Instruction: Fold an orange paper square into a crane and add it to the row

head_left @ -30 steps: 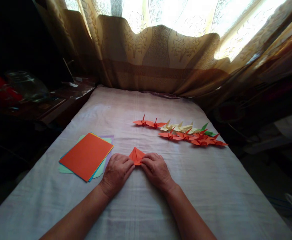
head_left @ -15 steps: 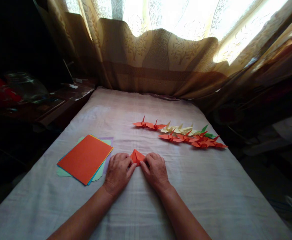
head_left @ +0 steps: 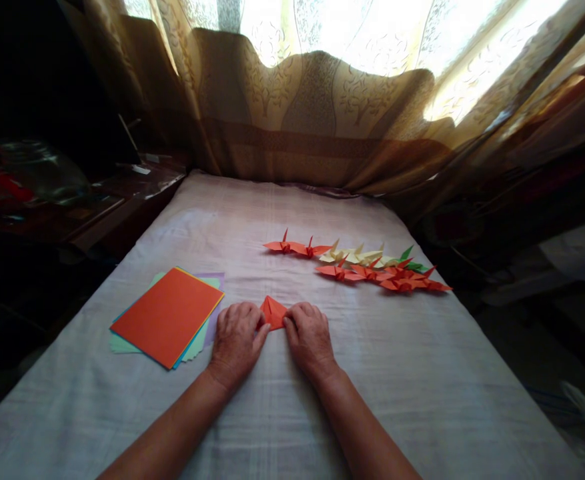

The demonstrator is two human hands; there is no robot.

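A small folded orange paper [head_left: 273, 313] lies on the sheet between my two hands, its pointed end facing away from me. My left hand [head_left: 239, 337] grips its left edge between thumb and curled fingers. On the other side, my right hand [head_left: 309, 337] pinches the right corner the same way. The fingers hide both side edges of the paper. Left of my left hand rests a stack of coloured paper [head_left: 167, 317], an orange sheet on top with yellow, blue, green and purple edges showing beneath.
Folded orange paper cranes [head_left: 339, 272] stand in rows to the right, with cream cranes [head_left: 357, 256] and a green crane [head_left: 412, 262] among them. A patterned curtain [head_left: 317, 100] hangs behind the sheet-covered surface [head_left: 252, 220]. At left, a glass jar [head_left: 45, 170] sits on dark furniture.
My right thumb has drawn back to the right, off the middle of the folded paper to its corner. My left hand stays at the left edge. The whole view has shifted slightly.
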